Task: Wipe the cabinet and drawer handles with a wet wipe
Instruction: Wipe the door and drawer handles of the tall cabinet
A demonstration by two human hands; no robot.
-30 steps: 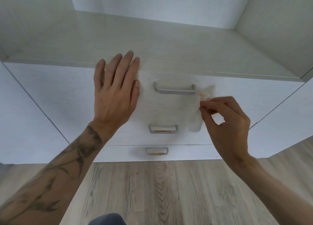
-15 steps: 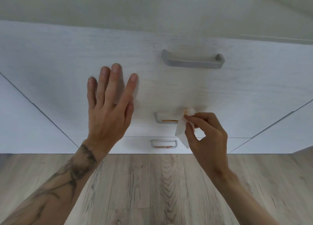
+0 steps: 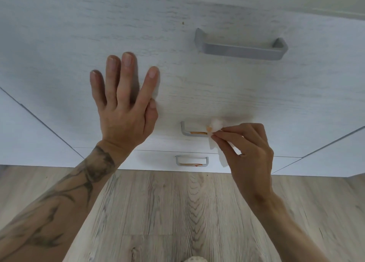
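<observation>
Three grey metal handles sit one below another on pale wood-grain drawer fronts: the top handle (image 3: pixel 241 47), the middle handle (image 3: pixel 192 130) and the bottom handle (image 3: pixel 191 161). Orange smears show on the middle and bottom handles. My right hand (image 3: pixel 248 149) pinches a white wet wipe (image 3: pixel 216 127), stained orange at its tip, and presses it against the right end of the middle handle, hiding that end. My left hand (image 3: pixel 124 105) lies flat with straight fingers on the top drawer front (image 3: pixel 79 50), left of the handles.
Plain white cabinet doors flank the drawers at the left (image 3: pixel 23 135) and right (image 3: pixel 335 153). Light wood-look flooring (image 3: pixel 177 212) fills the lower half of the view. Both my forearms reach up from the bottom corners.
The view dropped and closed in on the drawers. My right hand carried the wipe from the top handle's right end down to the middle handle. My left hand stayed flat on the drawer front.
</observation>
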